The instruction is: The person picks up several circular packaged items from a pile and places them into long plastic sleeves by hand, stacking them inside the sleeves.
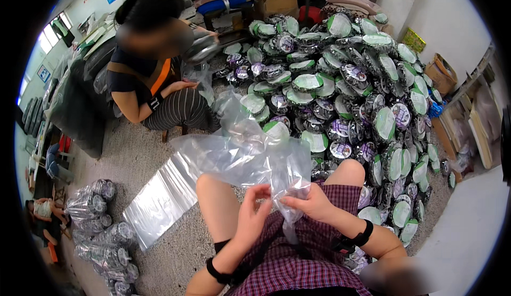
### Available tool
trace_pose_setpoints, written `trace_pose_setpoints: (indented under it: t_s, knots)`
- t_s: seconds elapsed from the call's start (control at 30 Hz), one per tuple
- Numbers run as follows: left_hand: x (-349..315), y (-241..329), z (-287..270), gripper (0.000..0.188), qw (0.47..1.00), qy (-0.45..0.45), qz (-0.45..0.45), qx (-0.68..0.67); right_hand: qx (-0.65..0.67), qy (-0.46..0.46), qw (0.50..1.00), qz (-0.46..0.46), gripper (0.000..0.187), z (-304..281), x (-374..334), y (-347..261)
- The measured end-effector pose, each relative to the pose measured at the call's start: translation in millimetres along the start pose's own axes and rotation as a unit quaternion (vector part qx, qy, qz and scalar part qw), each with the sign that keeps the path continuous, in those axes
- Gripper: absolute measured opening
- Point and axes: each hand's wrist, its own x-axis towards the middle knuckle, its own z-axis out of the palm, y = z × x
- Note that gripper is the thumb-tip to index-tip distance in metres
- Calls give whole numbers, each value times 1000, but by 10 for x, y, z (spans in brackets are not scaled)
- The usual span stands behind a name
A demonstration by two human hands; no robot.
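A large clear plastic bag (245, 157) spreads out in front of my lap, its gathered end lying between my hands. My right hand (311, 203) is closed on the gathered plastic, thumb and fingers pinching it. To its left, my left hand (254, 213) has curled fingers against the bag's edge and seems to pinch it; the fingertips are partly hidden. A twisted tail of the plastic hangs below my hands over my checked clothing. Just beyond the bag lies a big heap of round packages (306, 81) in shiny wrapping, with green-and-white or purple faces.
Flat clear plastic sheets (159, 203) lie on the floor to my left. Beyond them are bundled, wrapped packs (101, 232). A seated co-worker (154, 78) handles plastic and dark packages at far left. A cardboard box (441, 73) and boards (479, 131) stand along the right wall.
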Motion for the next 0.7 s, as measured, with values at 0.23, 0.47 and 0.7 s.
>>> trace_pose_setpoints:
  t_s: [0.23, 0.47, 0.7]
  knots:
    - [93, -503, -171, 16, 969, 17, -180, -167, -97, 86, 992, -9, 21, -6, -350, 422]
    - [-98, -658, -54, 15, 913, -148, -357, -132, -225, 142, 964, 19, 27, 37, -604, 746]
    - [-271, -568, -28, 11, 911, -78, -362, -180, -197, 271, 935, -119, 43, 137, -711, 600]
